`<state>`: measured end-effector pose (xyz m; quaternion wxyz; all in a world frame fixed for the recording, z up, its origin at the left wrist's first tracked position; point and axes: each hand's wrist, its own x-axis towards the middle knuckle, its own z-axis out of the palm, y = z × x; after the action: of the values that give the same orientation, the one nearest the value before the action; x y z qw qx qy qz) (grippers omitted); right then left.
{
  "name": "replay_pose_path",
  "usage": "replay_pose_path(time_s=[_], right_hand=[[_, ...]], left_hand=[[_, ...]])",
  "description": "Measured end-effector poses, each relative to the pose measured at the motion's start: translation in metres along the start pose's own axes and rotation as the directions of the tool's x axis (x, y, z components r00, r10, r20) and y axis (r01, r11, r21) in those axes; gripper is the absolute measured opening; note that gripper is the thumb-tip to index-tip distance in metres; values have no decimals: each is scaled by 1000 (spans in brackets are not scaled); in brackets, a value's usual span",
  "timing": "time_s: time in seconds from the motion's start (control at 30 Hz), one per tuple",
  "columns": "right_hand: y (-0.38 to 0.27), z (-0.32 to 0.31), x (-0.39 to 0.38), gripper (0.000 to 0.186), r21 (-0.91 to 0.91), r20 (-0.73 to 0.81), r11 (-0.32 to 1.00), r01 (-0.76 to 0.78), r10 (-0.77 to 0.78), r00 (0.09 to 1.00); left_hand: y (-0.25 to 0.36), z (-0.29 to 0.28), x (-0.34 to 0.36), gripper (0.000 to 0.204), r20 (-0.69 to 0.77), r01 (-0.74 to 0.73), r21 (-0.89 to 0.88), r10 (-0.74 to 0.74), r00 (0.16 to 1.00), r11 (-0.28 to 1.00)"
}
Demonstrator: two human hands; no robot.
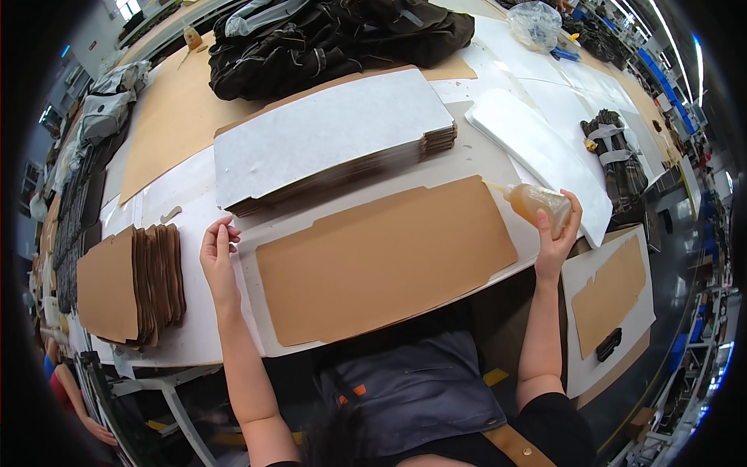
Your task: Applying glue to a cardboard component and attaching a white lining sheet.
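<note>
- The right hand [559, 227] grips a squeeze bottle [535, 205] of amber liquid, fingers wrapped around its body.
- The left hand [221, 243] has its fingers loosely bent, and nothing shows in it; whether thumb and fingertips meet, I cannot tell.
- A brown cardboard sheet [385, 261] lies flat on the desk [204, 323] between the hands, its long axis running left to right, the right end angled farther from the person.
- The left hand is just beside the sheet's far left corner; the right is off its right end, and the bottle's nozzle is near the far right corner.
- The bottle is tipped almost level, its long axis running across from the right palm, nozzle pointing left and slightly away.
- Beyond the sheet is a white-topped stack [334, 132].
</note>
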<state>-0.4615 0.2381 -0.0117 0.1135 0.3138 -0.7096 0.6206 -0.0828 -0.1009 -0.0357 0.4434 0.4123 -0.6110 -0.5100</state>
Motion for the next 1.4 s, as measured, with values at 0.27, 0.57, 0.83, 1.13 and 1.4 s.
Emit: replay_pose_path(time_s=[0.27,0.57,0.83,1.13,1.4], right_hand=[[1,2,-2,47,21,18,1000,-16,15,1000],[-11,14,-13,47,-17,42,999,30,-29,999],[-26,32,-33,47,65,101,998,-17,11,995],[-38,60,-54,47,154,173,988,2,-29,985],[-52,89,-71,48,222,258,973,67,-125,958]], left_hand=[[0,0,-1,23,5,13,1,-13,1000,1000],[4,1,-2,23,1,9,2,-9,1000,1000],[7,0,-5,23,-12,1,8,-1,1000,1000],[7,1,-4,23,0,-15,-25,15,1000,1000],[8,-2,-5,23,-22,-20,-29,19,1000,999]])
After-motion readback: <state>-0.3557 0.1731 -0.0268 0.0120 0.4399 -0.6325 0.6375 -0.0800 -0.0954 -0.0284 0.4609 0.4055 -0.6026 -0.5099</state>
